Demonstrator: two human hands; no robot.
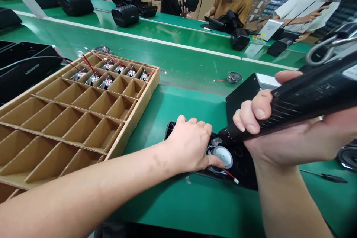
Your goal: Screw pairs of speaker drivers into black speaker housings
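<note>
The right hand (284,148) was closed firmly around the thick body of a black power tool (309,96), with its fingers wrapped over the side and the palm beneath. The narrow end of this tool pointed down to the black panel (247,174), just beside the round speaker (224,157); whether it touched, I could not tell. The left hand (192,143) lay over the panel with the fingers bent and close together, and its thumb reached to the rim of the speaker. Its fingertips were hidden, so I could not tell if it gripped the panel or only pressed on it. The panel lay on the green table (167,208), in front of the person, between the divided cardboard box (139,119) and a thin screwdriver (333,178). From the speaker, a red wire (230,174) came out, ending in a white plug (236,181).
</note>
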